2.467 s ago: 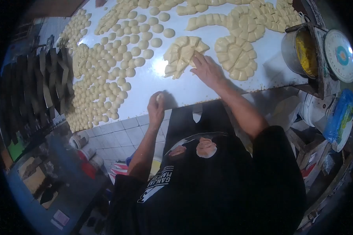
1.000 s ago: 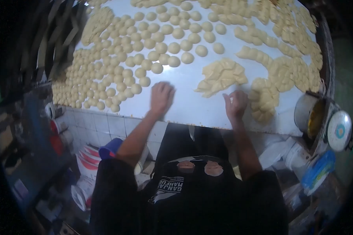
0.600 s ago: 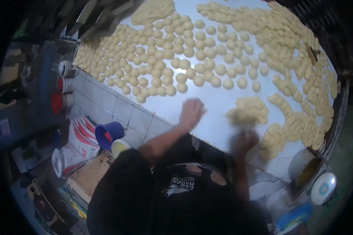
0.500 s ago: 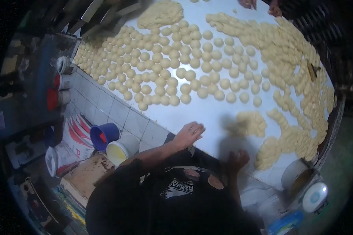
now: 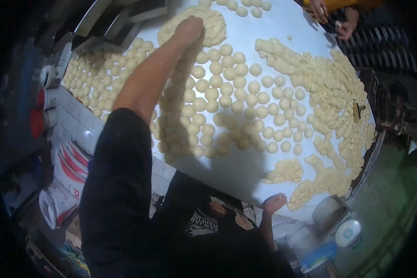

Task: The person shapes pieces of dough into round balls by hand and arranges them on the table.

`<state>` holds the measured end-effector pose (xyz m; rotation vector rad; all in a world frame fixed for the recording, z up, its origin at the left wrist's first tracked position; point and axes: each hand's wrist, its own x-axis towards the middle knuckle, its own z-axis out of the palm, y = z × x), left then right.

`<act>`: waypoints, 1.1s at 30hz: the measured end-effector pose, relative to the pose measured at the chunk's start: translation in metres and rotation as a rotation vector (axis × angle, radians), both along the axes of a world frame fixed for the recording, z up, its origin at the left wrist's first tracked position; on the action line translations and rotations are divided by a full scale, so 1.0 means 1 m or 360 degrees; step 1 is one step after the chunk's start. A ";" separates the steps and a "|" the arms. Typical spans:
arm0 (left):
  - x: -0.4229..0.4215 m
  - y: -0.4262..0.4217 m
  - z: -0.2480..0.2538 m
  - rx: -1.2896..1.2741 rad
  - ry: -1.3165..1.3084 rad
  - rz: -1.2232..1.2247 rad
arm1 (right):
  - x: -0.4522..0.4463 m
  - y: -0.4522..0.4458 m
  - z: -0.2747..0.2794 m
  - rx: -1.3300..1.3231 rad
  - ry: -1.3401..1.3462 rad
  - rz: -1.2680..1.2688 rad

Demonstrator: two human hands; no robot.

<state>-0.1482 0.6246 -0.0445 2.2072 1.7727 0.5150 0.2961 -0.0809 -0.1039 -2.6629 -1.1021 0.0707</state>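
White table (image 5: 282,21) — left hand (image 5: 190,30) on dough (image 5: 215,30) (pale slab).

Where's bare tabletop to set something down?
Bare white tabletop shows between the large pale dough lump and the folded pale dough mass, and at the near edge left of the small flattened pale dough piece. Crowded: left end, round pale dough balls.

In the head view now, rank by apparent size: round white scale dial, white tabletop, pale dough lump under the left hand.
1. White tabletop
2. Pale dough lump
3. Round white scale dial
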 end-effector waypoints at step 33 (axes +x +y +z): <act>0.152 -0.544 -0.067 0.0014 0.0108 -0.0979 | 0.064 -0.001 -0.021 0.0198 0.0176 0.1188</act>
